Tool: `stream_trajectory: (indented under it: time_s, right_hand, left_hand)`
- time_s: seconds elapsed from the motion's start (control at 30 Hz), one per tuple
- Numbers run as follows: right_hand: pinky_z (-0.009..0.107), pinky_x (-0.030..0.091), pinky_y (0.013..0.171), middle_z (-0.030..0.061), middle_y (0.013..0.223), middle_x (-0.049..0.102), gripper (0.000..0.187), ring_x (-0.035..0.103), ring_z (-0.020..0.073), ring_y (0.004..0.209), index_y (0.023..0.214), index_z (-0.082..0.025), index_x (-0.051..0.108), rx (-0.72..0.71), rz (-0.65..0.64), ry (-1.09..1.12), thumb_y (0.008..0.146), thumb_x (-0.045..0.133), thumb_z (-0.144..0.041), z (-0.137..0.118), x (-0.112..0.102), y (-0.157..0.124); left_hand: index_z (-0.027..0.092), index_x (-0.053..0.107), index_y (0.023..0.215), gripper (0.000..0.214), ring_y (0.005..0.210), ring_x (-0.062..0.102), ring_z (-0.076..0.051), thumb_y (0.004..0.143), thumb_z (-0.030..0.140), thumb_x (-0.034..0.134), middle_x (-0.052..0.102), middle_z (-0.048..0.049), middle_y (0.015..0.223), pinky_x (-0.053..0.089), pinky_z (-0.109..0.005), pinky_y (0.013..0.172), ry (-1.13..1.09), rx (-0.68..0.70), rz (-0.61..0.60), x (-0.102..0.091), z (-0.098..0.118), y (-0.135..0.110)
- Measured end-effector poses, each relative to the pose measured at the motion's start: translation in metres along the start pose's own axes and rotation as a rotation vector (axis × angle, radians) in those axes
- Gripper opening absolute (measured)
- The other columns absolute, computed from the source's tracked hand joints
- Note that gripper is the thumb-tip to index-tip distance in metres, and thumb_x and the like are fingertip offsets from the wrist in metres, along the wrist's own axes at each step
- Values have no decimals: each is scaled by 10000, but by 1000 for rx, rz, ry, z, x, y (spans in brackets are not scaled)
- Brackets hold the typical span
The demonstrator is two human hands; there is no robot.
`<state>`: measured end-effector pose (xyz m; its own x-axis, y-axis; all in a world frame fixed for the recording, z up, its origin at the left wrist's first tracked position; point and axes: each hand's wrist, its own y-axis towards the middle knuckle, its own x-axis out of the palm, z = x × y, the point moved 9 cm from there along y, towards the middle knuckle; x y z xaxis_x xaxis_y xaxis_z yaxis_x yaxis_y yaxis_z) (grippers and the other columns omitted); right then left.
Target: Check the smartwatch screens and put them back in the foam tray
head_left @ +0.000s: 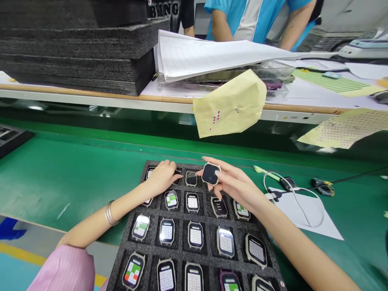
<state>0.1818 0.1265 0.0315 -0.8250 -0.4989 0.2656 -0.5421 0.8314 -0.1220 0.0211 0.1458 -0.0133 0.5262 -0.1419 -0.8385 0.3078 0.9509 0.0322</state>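
A black foam tray holds rows of square-faced smartwatches without straps, many with lit screens. In my right hand is a smartwatch with a dark screen and pale case, lifted above the tray's back row and gripped between thumb and fingers. My left hand reaches into the back row, its thumb and fingers closed at the edges of another dark-screened watch that it partly covers. Between the two hands, a watch with a dark screen sits in its slot.
The tray lies on a green bench. At right are a white cable, a white sheet and a green-and-white pen. Stacked black foam and papers occupy the shelf; a yellow sheet overhangs it. A person in blue stands behind.
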Motion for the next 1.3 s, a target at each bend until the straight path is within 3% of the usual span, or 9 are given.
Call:
stream_trajectory:
  time_s: [0.1, 0.17, 0.33, 0.47, 0.63, 0.77, 1.1, 1.3]
  right_hand:
    - [229, 542, 539, 126, 1084, 702, 510, 656, 148, 703, 1357, -231, 546, -9, -80, 65, 878, 704, -307, 1, 6, -4]
    - [208, 542, 533, 100, 1033, 717, 446, 640, 117, 637, 1300, -247, 608, -44, -90, 57, 872, 718, -308, -1, 7, -6]
    - [202, 561, 523, 62, 937, 718, 356, 617, 92, 562, 1202, -245, 688, -62, -84, 31, 855, 738, -310, -2, 7, -7]
    - [198, 559, 493, 47, 874, 694, 352, 640, 118, 591, 1205, -249, 684, -61, -72, 104, 861, 728, -307, -5, 6, -9]
    - [193, 542, 451, 64, 910, 693, 387, 670, 147, 622, 1249, -234, 649, -23, -102, 193, 868, 709, -267, 2, 7, -9]
    - [206, 533, 447, 104, 1029, 702, 408, 663, 142, 601, 1257, -219, 636, 1, -149, 231, 859, 711, -264, 8, 12, -7]
    - [214, 504, 480, 71, 956, 685, 457, 613, 125, 605, 1259, -230, 638, 5, -99, 209, 819, 756, -261, 8, 12, -11]
    - [217, 484, 482, 95, 1074, 678, 460, 593, 110, 598, 1275, -233, 625, 10, -72, 169, 831, 741, -259, 11, 13, -11]
  left_hand:
    - [180, 543, 630, 318, 717, 569, -223, 844, 390, 650, 534, -13, 643, 461, -334, 695, -200, 5, -23, -7, -4, 1]
    - [178, 549, 645, 358, 751, 596, -215, 866, 457, 591, 578, -28, 685, 480, -309, 669, -356, 11, -17, -14, 2, 1]
    - [144, 568, 952, 396, 727, 645, -177, 949, 506, 407, 643, -49, 782, 553, -285, 611, -765, -7, -13, -27, 36, -3]
    - [139, 552, 1123, 440, 631, 589, -151, 889, 512, 545, 547, 10, 677, 508, -221, 458, -1175, -83, -13, -23, 51, -5]
    - [165, 511, 1190, 439, 474, 498, -78, 814, 312, 683, 515, 63, 678, 444, -201, 455, -1018, -109, -71, -15, 53, -15]
    - [190, 534, 1094, 294, 441, 422, -56, 817, 215, 630, 468, 75, 691, 370, -202, 441, -908, -103, -14, -23, 48, -20]
    - [203, 517, 1070, 266, 691, 496, -138, 820, 208, 609, 516, 24, 789, 396, -241, 620, -759, -4, 32, -28, 60, -31]
    - [204, 501, 1084, 286, 724, 499, -134, 816, 143, 581, 545, 15, 859, 395, -234, 638, -752, 22, 11, -26, 61, -32]
